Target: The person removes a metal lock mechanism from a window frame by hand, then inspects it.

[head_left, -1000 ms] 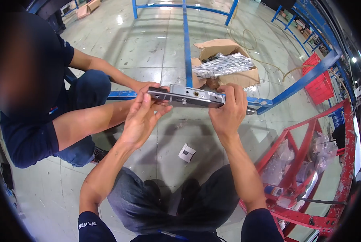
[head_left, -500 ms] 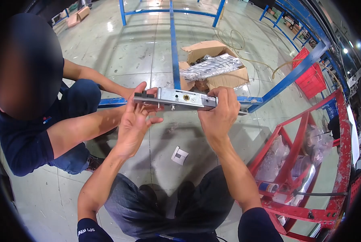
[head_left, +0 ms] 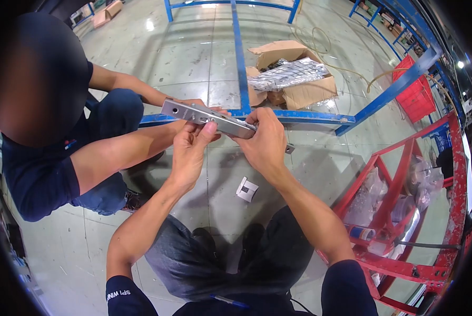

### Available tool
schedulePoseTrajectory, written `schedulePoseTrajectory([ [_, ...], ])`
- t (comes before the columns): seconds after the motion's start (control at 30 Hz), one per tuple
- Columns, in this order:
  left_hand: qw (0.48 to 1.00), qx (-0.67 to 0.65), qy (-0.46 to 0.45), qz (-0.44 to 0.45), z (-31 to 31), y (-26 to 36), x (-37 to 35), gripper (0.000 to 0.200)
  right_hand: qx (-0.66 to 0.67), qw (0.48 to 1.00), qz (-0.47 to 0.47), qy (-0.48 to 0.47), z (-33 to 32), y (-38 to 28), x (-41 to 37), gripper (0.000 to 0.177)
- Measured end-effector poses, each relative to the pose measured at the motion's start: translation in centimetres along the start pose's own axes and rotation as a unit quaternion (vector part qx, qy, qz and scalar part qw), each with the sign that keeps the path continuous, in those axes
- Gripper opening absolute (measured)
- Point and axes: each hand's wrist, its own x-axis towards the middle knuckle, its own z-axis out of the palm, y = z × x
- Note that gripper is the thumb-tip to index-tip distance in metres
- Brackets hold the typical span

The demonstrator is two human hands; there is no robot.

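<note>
A long, narrow metal door lock (head_left: 223,121) with a flat faceplate is held in the air before me, sloping down to the right. My left hand (head_left: 189,152) grips it from below, thumb pressed on its near face by a small stud. Around its right end are the fingers of my right hand (head_left: 265,138). A co-worker's hand (head_left: 194,102) is just behind the lock's left part; whether it touches the lock is hidden. On the floor below lies a small whitish bracket-like piece (head_left: 248,189).
A co-worker (head_left: 41,168) crouches at left. Ahead runs a blue metal frame (head_left: 310,117), with an open cardboard box (head_left: 312,92) holding foil-wrapped parts behind it. A red rack (head_left: 399,268) with plastic bags stands at right, near a red crate (head_left: 415,95).
The lock has turned so its faceplate now faces me and its right end dips. My left hand has closed from spread fingers onto it, and my right hand has shifted left in view.
</note>
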Motion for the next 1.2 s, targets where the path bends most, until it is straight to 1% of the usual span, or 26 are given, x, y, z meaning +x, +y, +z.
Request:
schedulePoseTrajectory([
  [0.13, 0.999, 0.032, 0.006, -0.016, -0.3, 0.5, -0.2, 0.052, -0.014, 0.998, 0.024, -0.047, 0.5, -0.3, -0.3, 0.048],
  [0.23, 0.998, -0.018, -0.009, -0.053, -0.8, 1.0, -0.1, 0.056, -0.012, 0.996, 0.047, -0.075, 0.8, 0.0, -0.1, 0.049],
  [0.33, 0.998, 0.014, 0.009, -0.057, -1.0, 0.9, -0.1, 0.059, -0.008, 0.997, 0.047, -0.059, 1.6, 0.3, -0.3, 0.052],
  [0.43, 0.997, 0.024, 0.008, -0.077, -2.1, 0.3, 0.5, 0.056, -0.016, 0.997, 0.041, -0.064, 2.2, 0.6, -0.6, 0.054],
  [0.53, 0.994, 0.008, 0.057, -0.092, -1.9, 0.1, 0.5, 0.063, -0.019, 0.99, 0.051, -0.132, 2.8, 1.5, -0.4, 0.056],
  [0.6, 0.992, 0.008, 0.054, -0.115, -2.6, -1.1, 0.6, 0.065, 0.038, 0.971, 0.133, -0.197, 2.3, 0.8, 0.0, 0.058],
  [0.63, 0.991, 0.009, 0.05, -0.121, -2.8, -1.5, 0.5, 0.066, 0.044, 0.963, 0.156, -0.213, 1.9, 0.3, 0.2, 0.056],
  [0.73, 0.989, 0.077, -0.028, -0.123, -2.0, -1.7, -0.3, 0.074, 0.076, 0.95, 0.191, -0.237, 2.0, 0.5, 0.2, 0.055],
  [0.77, 0.987, 0.093, -0.021, -0.132, -1.2, -1.0, -0.7, 0.076, 0.056, 0.946, 0.2, -0.248, 1.7, 0.0, 0.3, 0.05],
  [0.87, 0.986, 0.077, -0.036, -0.146, -0.8, -1.4, -0.5, 0.073, 0.101, 0.941, 0.138, -0.292, 1.4, -0.2, -0.3, 0.046],
  [0.9, 0.99, 0.048, -0.015, -0.131, -0.6, -1.4, -0.5, 0.063, 0.106, 0.932, 0.125, -0.323, 1.1, -0.5, -0.3, 0.047],
  [1.0, 0.974, 0.063, -0.003, -0.219, -2.0, -1.3, -0.5, 0.042, 0.15, 0.872, 0.163, -0.436, 0.6, 0.0, 0.0, 0.05],
  [1.03, 0.966, 0.069, 0.002, -0.247, -2.5, -1.4, -0.4, 0.037, 0.155, 0.837, 0.189, -0.49, -0.7, -0.6, 0.5, 0.052],
  [1.13, 0.959, 0.108, -0.026, -0.262, -3.0, -1.1, -0.7, 0.038, 0.201, 0.812, 0.169, -0.522, -2.5, 2.6, 2.0, 0.051],
  [1.17, 0.955, 0.122, -0.028, -0.27, -2.9, -0.6, -0.8, 0.04, 0.233, 0.826, 0.183, -0.479, -2.5, 4.9, 1.8, 0.052],
  [1.2, 0.951, 0.15, -0.041, -0.269, -3.0, -0.3, -1.0, 0.041, 0.165, 0.89, 0.121, -0.408, -1.1, 7.4, 0.4, 0.054],
])
